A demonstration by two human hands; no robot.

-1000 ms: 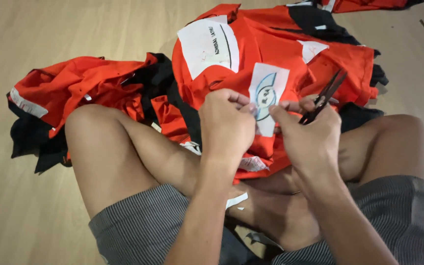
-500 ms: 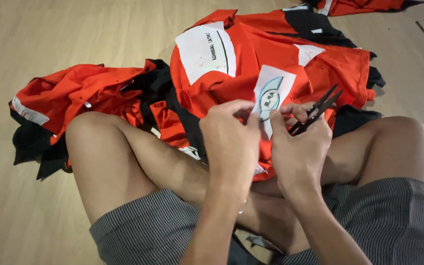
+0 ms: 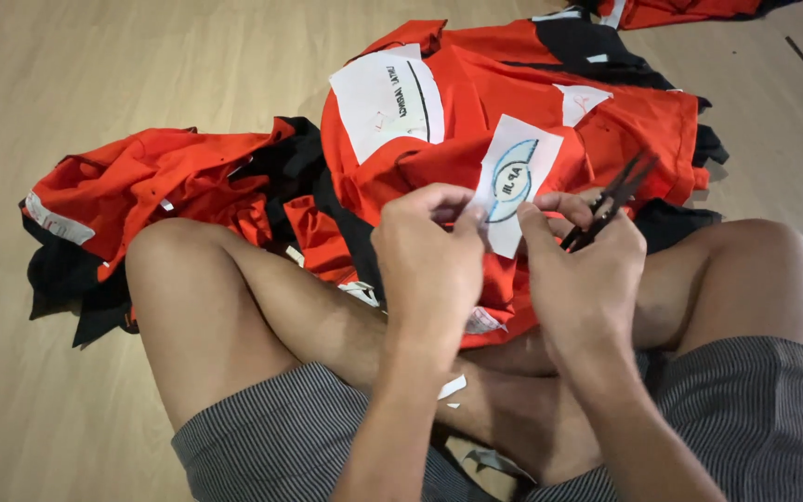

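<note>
Both hands pinch small white oval-emblem patch [image 3: 513, 181] on orange-and-black garment [image 3: 532, 112] across my lap, left hand [image 3: 429, 260] steadying, right hand [image 3: 583, 274] also gripping black thread snips [image 3: 611, 200]; next: careful stitch-cutting.

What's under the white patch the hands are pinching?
Under the white patch lies the orange garment draped over the lap. Both hands cover its lower edge; stitching there is hidden.

snips [image 3: 609, 200]: handles hidden in right hand [image 3: 580, 270] | orange garment [image 3: 690, 9]: cut off at top edge
</note>
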